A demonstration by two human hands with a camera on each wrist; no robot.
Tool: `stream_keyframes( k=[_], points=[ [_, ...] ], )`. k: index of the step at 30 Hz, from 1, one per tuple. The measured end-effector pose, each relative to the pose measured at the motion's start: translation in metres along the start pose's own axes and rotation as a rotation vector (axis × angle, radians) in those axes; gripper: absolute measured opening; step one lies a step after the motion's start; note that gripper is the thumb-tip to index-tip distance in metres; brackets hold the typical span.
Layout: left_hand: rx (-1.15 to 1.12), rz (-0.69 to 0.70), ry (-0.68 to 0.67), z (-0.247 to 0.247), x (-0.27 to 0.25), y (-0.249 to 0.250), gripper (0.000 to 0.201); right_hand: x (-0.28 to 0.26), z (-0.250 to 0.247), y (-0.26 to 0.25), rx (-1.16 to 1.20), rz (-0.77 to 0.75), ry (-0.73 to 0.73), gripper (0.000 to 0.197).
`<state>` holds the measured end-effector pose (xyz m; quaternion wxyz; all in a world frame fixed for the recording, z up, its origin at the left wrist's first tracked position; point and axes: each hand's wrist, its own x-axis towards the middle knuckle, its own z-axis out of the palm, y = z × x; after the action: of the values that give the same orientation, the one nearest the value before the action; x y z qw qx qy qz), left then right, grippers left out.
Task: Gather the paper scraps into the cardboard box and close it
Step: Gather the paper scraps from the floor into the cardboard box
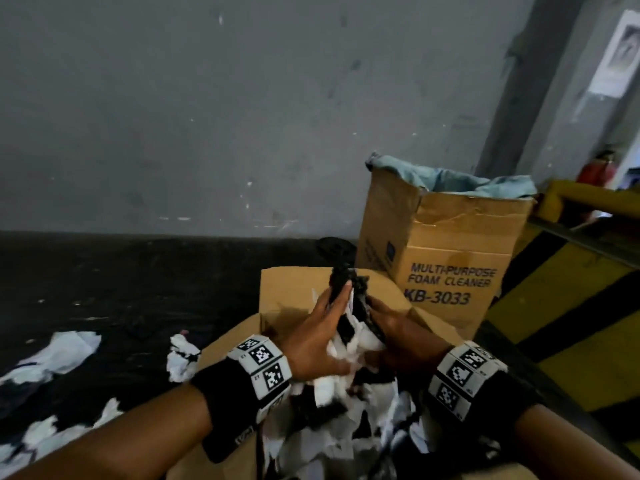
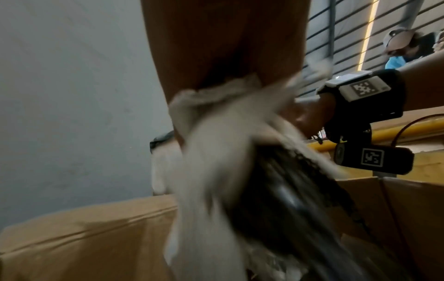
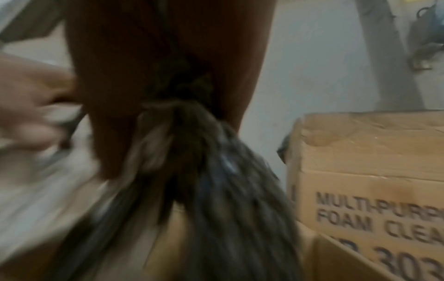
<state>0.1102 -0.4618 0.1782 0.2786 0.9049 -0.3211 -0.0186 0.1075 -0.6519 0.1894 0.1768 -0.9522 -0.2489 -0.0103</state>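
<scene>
Over the box [image 1: 277,299], my left hand [image 1: 311,337] and right hand [image 1: 398,337] press a wad of scraps [image 1: 349,337] between curled fingers. Risk: loose edges slip out and fall past the rim to the floor [image 1: 138,289], where more scraps still lie.

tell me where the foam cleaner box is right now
In the head view the foam cleaner box stands upright at right, against the grey wall, just behind the open cardboard box that both hands are loading with paper scraps.
</scene>
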Motion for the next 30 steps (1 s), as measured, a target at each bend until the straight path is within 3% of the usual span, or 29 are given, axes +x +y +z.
stream_keyframes(
  k=[2,4,6,8,10,14,20,26,30],
  points=[
    [0.042,-0.029,-0.171,0.007,0.005,0.001,0.119,-0.005,0.013,0.026,0.004,0.144,-0.203,0.085],
    [0.131,-0.054,-0.287,0.01,0.007,0.0,0.113,-0.009,0.026,0.047,0.078,0.354,-0.339,0.063],
    [0.169,-0.043,-0.32,0.011,0.007,0.002,0.104,-0.005,0.041,0.079,0.098,0.323,-0.394,0.046],
    [0.165,-0.006,-0.293,0.007,0.005,0.008,0.093,0.001,0.046,0.09,0.129,0.275,-0.393,0.045],
    [0.178,0.037,-0.235,-0.004,0.0,0.012,0.079,0.004,0.03,0.058,0.165,0.297,-0.328,0.045],
    [0.163,0.092,-0.105,-0.041,-0.032,0.002,0.066,0.01,-0.006,-0.006,0.043,0.109,-0.14,0.05],
    [0.245,-0.096,0.114,-0.108,-0.128,-0.049,0.067,0.052,0.005,-0.111,0.113,-0.124,-0.022,0.053],
    [0.189,-0.39,0.226,-0.131,-0.25,-0.151,0.082,0.111,0.07,-0.233,0.239,-0.223,-0.146,0.058],
    [0.173,-0.485,0.03,-0.113,-0.332,-0.23,0.093,0.14,0.147,-0.297,0.254,-0.283,-0.299,0.078]
  ],
)
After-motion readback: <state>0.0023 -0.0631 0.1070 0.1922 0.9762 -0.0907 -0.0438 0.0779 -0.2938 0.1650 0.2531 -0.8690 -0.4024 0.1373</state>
